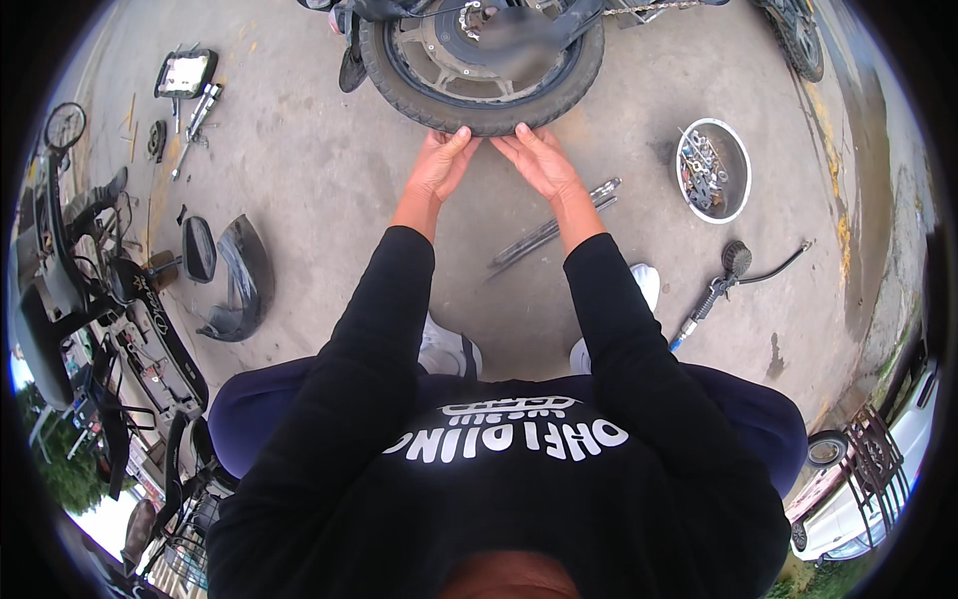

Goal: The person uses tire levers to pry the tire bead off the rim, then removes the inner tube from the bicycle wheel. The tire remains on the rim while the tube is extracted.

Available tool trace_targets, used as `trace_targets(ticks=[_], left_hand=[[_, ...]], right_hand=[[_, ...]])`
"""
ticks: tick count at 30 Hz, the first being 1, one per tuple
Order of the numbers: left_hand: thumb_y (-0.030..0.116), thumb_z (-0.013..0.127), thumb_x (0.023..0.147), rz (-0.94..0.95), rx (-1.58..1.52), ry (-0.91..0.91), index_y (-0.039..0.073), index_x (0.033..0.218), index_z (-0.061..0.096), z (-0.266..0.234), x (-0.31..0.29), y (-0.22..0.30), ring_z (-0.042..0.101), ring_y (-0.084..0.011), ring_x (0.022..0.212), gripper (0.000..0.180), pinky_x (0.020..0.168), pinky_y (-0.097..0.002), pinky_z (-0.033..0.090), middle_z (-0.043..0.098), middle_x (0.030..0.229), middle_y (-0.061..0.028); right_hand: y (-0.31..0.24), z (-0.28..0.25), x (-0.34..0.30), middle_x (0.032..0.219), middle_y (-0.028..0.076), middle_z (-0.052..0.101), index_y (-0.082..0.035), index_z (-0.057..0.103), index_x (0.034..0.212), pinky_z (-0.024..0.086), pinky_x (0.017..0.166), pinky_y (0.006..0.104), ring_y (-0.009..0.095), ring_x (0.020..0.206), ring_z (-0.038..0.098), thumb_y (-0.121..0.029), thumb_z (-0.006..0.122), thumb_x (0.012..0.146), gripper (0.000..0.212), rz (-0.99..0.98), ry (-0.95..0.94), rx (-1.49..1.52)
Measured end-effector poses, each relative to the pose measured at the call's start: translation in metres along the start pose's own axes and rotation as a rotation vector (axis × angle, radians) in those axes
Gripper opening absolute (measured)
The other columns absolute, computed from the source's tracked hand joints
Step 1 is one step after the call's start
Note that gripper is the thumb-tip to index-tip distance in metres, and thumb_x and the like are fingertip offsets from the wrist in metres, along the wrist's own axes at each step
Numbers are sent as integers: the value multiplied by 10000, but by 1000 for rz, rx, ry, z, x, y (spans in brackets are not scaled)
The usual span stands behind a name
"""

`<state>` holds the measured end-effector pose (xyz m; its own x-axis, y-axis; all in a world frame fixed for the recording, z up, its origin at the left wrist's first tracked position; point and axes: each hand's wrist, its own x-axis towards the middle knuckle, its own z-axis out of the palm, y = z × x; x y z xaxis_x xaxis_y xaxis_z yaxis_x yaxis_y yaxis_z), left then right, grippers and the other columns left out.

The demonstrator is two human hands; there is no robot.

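Observation:
A black motorcycle tyre (489, 118) on a dark spoked rim (419, 50) is at the top middle. My left hand (441, 167) grips its near edge, the thumb pressed on the tyre and the fingers curled beneath it. Just to the right, my right hand (542, 165) holds the same edge in a matching grip, thumb up against the rubber. A narrow gap separates the two hands. The undersides of the fingers are partly hidden by the tyre. A blurred patch covers part of the wheel's hub area.
Two long metal bars (554, 230) lie near my right forearm. A metal bowl (746, 170) of small hardware and an air hose gauge (736, 260) are at the right. Leftward are a ratchet wrench (196, 130), a black case (213, 68), a curved black fender (244, 280) and parked scooters (130, 309).

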<state>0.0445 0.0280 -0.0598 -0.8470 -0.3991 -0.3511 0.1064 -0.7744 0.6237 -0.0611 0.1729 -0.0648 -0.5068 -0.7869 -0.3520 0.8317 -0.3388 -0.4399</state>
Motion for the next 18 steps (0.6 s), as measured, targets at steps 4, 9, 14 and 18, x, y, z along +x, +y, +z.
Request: trace_targets(ticks=[4, 9, 14, 18], left_hand=[[139, 752, 827, 51, 46, 111, 66, 1287, 429, 0, 6, -3, 566, -232, 1138, 567, 999, -406, 462, 570, 1235, -75], [150, 783, 801, 92, 92, 361, 64, 1226, 476, 15, 7, -7, 641, -222, 979, 532, 825, -366, 551, 609, 1138, -75], [136, 788, 788, 169, 203, 523, -28, 1115, 545, 45, 13, -4, 670, -240, 846, 440, 721, -376, 572, 653, 1028, -137], [93, 787, 773, 162, 225, 648, -49, 1052, 581, 50, 13, -2, 671, -252, 783, 375, 613, -374, 597, 661, 986, -149]], right_hand=[[2, 6, 4, 1192, 79, 580, -45, 464, 1257, 469, 969, 390, 219, 1093, 571, -189, 701, 881, 467, -28, 113, -69], [16, 25, 9, 1006, 31, 638, -82, 533, 1145, 510, 712, 291, 144, 813, 623, -275, 755, 839, 425, -102, 387, -133], [18, 38, 29, 855, 40, 644, -61, 593, 1008, 445, 510, 275, 139, 609, 578, -272, 778, 811, 343, -121, 675, -235], [17, 46, 34, 799, 80, 642, -16, 606, 921, 402, 408, 286, 159, 521, 546, -220, 767, 816, 280, -96, 782, -256]])
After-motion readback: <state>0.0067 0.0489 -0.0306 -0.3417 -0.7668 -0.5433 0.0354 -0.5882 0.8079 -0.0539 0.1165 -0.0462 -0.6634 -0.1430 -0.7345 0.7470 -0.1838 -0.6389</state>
